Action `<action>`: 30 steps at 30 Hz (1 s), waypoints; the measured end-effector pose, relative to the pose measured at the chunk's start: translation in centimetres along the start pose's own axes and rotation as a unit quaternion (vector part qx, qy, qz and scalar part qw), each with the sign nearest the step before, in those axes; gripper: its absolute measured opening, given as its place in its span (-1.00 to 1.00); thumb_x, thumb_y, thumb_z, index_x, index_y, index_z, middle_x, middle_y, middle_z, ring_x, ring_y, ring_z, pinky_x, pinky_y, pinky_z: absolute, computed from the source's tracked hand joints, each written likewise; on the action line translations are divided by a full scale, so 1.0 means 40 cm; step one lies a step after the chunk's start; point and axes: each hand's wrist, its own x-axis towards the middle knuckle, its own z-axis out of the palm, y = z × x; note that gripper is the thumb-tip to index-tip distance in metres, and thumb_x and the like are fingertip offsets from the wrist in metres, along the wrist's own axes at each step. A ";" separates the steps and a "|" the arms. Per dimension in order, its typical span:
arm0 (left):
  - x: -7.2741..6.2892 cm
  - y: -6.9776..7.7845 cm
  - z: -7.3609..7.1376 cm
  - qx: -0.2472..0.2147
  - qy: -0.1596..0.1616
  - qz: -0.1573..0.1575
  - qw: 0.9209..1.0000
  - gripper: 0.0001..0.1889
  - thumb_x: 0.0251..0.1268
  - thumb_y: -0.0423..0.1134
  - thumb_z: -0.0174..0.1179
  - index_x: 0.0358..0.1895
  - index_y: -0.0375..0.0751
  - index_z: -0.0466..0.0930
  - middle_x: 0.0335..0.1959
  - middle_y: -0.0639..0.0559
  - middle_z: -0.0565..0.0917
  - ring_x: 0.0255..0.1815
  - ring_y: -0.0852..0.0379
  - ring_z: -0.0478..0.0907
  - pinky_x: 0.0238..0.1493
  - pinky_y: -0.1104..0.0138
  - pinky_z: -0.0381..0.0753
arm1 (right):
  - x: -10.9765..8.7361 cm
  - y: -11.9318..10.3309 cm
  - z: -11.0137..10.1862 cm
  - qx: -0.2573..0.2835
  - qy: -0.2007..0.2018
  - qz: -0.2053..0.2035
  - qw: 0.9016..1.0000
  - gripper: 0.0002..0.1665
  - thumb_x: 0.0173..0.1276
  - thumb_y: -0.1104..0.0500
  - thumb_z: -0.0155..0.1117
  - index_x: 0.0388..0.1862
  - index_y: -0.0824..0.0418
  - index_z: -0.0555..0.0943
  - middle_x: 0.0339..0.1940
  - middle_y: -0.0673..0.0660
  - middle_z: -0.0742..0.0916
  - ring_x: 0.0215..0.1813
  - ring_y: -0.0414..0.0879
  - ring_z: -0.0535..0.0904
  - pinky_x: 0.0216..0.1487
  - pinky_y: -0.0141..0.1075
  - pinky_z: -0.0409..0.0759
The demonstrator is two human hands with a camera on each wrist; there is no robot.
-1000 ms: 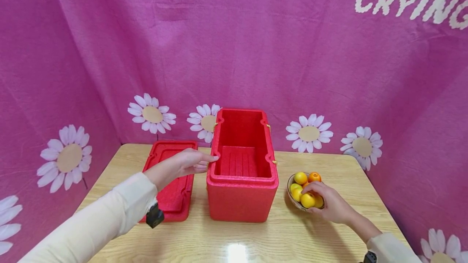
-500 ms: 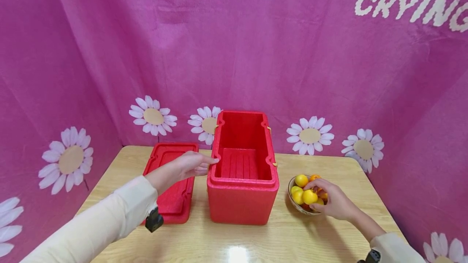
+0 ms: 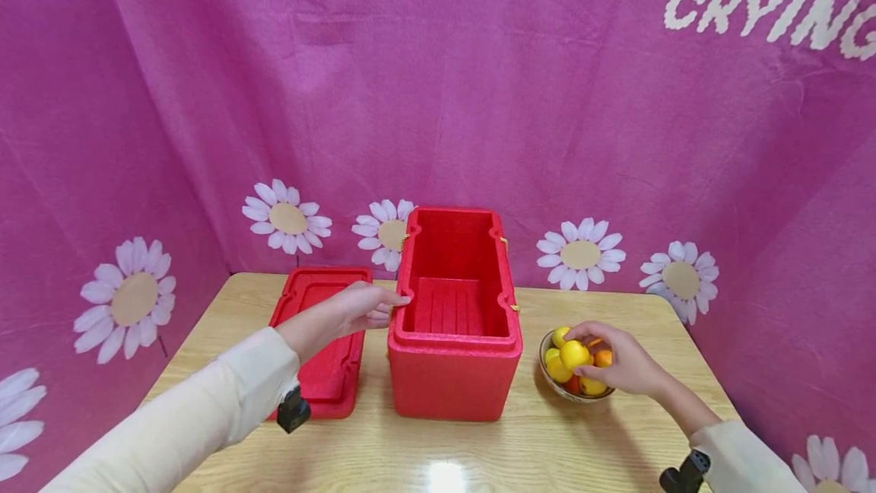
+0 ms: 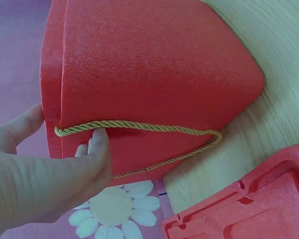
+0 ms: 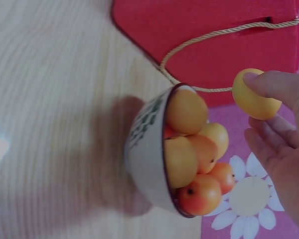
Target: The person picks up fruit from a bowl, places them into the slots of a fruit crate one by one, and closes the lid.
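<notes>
My right hand pinches a round yellow fruit between thumb and fingers. In the right wrist view the fruit is raised off the pile, just beyond the rim of a patterned bowl holding several yellow and orange fruits. An uncovered red foam cooler box stands at the middle of the table, showing its ridged floor. My left hand grips its left rim, thumb at the top edge and fingers along the outer side. The fingertips are right at the twisted gold rope handle.
The red cooler lid lies on the wooden table to the left of the box, partly behind my left forearm. A purple curtain with daisies and white letters encloses the back and sides. Another rope handle hangs on the box's right side.
The right hand has lifted the yellow fruit up from the pile and shifted slightly up and left, exposing more fruit below. The left hand keeps its place on the box rim.
</notes>
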 end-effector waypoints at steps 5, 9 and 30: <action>-0.001 0.001 -0.001 0.000 0.005 -0.012 1.000 -0.49 0.30 -0.18 0.20 0.25 -0.34 0.38 0.20 -0.28 0.55 0.20 -0.15 0.56 0.24 0.15 0.57 | 0.021 -0.009 -0.018 0.014 -0.015 0.013 1.000 -0.53 0.04 0.31 0.50 -0.04 0.27 0.56 -0.16 0.19 0.71 -0.15 -0.34 0.56 -0.19 -0.40 0.67; 0.003 -0.002 0.000 -0.009 0.009 -0.014 1.000 -0.46 0.29 -0.20 0.20 0.29 -0.33 0.35 0.19 -0.27 0.53 0.15 -0.12 0.57 0.24 0.15 0.58 | 0.039 -0.016 -0.032 0.017 -0.019 0.017 1.000 -0.54 0.04 0.31 0.50 -0.05 0.27 0.57 -0.19 0.17 0.72 -0.15 -0.34 0.57 -0.18 -0.41 0.67; 0.008 -0.011 0.007 -0.031 0.020 0.000 0.999 -0.41 0.27 -0.26 0.20 0.32 -0.41 0.27 0.19 -0.36 0.47 0.06 -0.08 0.55 0.24 0.14 0.57 | 0.171 -0.067 -0.095 0.006 -0.037 -0.031 0.999 -0.57 0.01 0.40 0.47 -0.09 0.29 0.60 -0.20 0.16 0.71 -0.16 -0.26 0.58 -0.14 -0.40 0.70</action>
